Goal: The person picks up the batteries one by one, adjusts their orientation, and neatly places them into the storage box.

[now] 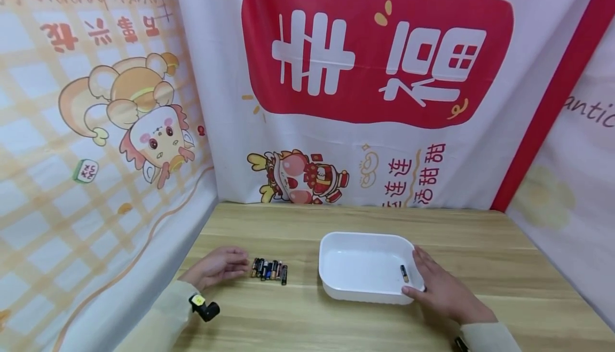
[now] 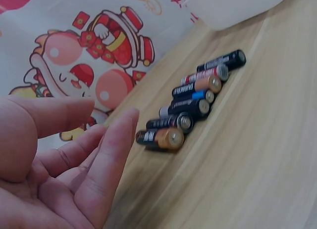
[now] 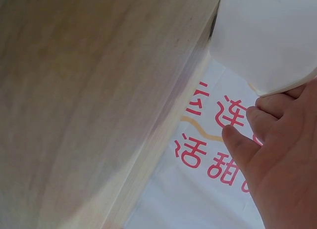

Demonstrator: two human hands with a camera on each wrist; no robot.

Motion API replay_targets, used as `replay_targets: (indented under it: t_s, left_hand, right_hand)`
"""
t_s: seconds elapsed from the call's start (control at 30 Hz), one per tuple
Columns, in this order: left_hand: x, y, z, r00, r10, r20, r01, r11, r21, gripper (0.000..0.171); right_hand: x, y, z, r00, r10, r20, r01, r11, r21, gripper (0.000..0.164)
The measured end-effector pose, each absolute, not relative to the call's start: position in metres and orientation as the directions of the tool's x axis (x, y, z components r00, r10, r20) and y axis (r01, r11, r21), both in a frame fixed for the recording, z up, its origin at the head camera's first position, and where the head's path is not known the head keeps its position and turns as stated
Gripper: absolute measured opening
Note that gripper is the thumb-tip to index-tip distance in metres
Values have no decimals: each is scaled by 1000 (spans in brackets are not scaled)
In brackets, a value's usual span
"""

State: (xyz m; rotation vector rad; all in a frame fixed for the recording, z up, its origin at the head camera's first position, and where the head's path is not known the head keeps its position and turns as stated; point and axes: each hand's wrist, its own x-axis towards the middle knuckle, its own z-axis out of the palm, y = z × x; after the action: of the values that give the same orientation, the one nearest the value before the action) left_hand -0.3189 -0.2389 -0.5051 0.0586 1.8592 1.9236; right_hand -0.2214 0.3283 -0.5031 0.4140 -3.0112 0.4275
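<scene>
Just left of a row of several batteries (image 1: 274,270) on the table, my left hand (image 1: 223,267) is held with fingers loosely extended and nothing between them. In the left wrist view, the thumb and fingers stand apart close to the nearest battery (image 2: 161,138), which is black and copper. My right hand (image 1: 444,290) grips the right side of a white plastic basin (image 1: 365,297), thumb at the front right corner and fingers along the outer wall. Inside the basin, near that hand, lies one black and copper battery (image 1: 404,273).
The wooden table (image 1: 298,322) ends at a white printed cloth (image 1: 226,127) hanging behind it. Another patterned cloth (image 1: 38,181) hangs along the left side. A small black camera (image 1: 206,309) is strapped to my left wrist.
</scene>
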Motion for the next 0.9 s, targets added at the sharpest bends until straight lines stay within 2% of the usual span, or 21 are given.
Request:
replay_targets:
  t_s: [0.3,0.6,0.9]
  left_hand:
    - [-324,-241,-516,-909,219,-355,-338,112,934,42]
    - [-333,-224,-509,-919,133,-370,-335,229,914,31]
    - [-340,-205,-505,-936,76,-345,-283,422,861,30]
  right_hand:
    - [-220,330,-503,-962,-257,94,-273,927,-256,99]
    - [-226,330,-502,-961,-258,96,-275,926,-258,102]
    - [-226,330,-501,-962,-258,90,-273,926,-262,102]
